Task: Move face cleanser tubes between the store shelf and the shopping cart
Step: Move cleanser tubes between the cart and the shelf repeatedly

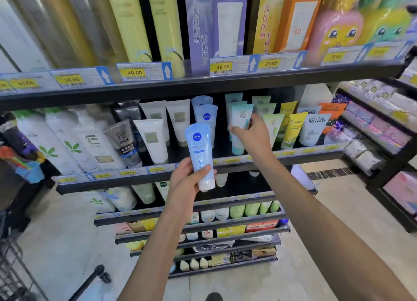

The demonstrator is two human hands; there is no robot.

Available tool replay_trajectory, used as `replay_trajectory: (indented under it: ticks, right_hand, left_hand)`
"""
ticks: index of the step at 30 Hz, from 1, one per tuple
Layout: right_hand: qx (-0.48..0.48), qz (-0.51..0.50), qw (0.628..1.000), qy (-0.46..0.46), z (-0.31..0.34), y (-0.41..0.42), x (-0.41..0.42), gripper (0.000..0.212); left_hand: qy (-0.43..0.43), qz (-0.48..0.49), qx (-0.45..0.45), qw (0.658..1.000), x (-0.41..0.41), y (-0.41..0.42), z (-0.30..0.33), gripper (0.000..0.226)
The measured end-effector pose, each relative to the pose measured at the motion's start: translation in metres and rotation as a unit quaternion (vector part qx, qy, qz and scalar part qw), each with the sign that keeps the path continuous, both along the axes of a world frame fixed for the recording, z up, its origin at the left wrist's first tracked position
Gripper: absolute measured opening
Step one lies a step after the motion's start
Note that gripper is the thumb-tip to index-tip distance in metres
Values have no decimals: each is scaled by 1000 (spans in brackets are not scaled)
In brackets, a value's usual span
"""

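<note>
Both hands on cleanser tubes at shelf.
Left hand grips blue Nivea tube; right hand, just above-right, pinches teal tube standing among shelved tubes.

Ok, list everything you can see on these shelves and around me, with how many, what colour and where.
Nivea tube: one, light blue, held upright in front of the middle shelf.
Nivea tubes on shelf: at least two, light blue, middle shelf behind the held one.
Teal tube: one, teal and white, front of its row on the middle shelf, under the right hand.
White tubes: three, white, middle shelf left of the Nivea row.
L'Oreal tube: one in front, white, middle shelf right.
Yellow-green bottles: two, top shelf.
Price tags: several, yellow, shelf edges.
Shopping cart: one, dark wire, bottom left.
Left hand: grips the Nivea tube.
Right hand: holds the teal tube.
</note>
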State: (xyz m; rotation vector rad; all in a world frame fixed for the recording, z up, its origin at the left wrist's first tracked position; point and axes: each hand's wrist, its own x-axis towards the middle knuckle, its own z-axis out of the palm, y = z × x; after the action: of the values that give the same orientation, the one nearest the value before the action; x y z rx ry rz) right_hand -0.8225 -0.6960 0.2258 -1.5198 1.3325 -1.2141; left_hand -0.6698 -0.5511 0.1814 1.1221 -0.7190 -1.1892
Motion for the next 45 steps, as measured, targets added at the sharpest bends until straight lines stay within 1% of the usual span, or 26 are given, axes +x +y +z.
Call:
replay_trajectory:
  ticks: [6, 9, 13, 15, 17, 21, 29, 36, 40, 45]
  right_hand:
    - [18, -19, 999, 37, -20, -16, 3, 47]
    - [18, -27, 999, 43, -29, -15, 3, 45]
    - [11, -45, 997, 55, -35, -13, 3, 52]
    - [7, -50, 996, 75, -35, -13, 3, 54]
    - [6, -58, 994, 93, -35, -13, 3, 53]
    - [15, -73, 993, 91, -32, -19, 8, 48]
    - [5, -97, 990, 98, -31, -26, 16, 47]
    - [-12, -92, 989, 111, -41, -22, 13, 48]
    - [-31, -100, 988, 116, -50, -9, 4, 52]
    - [-71, -93, 981, 155, -57, 6, 0, 57]
  left_hand:
    - [-10, 13, -1, 1000, -1, -7, -1, 43]
    - [-15, 12, -2, 1000, -1, -9, -2, 44]
    - [-16, 14, 0, 1000, 0, -11, -5, 46]
    - [-13, 16, 0, 1000, 1, -12, -6, 45]
    - [-13, 14, 0, 1000, 2, -14, -6, 43]
    - [-17, 13, 2, 1000, 2, -17, -4, 43]
    - [-22, 21, -5, 1000, 6, -19, 0, 46]
    - [-57, 43, -20, 997, 12, -22, 6, 39]
    - [-78, 58, -34, 995, 14, -27, 13, 40]
    - [-143, 62, -50, 987, 18, -43, 21, 45]
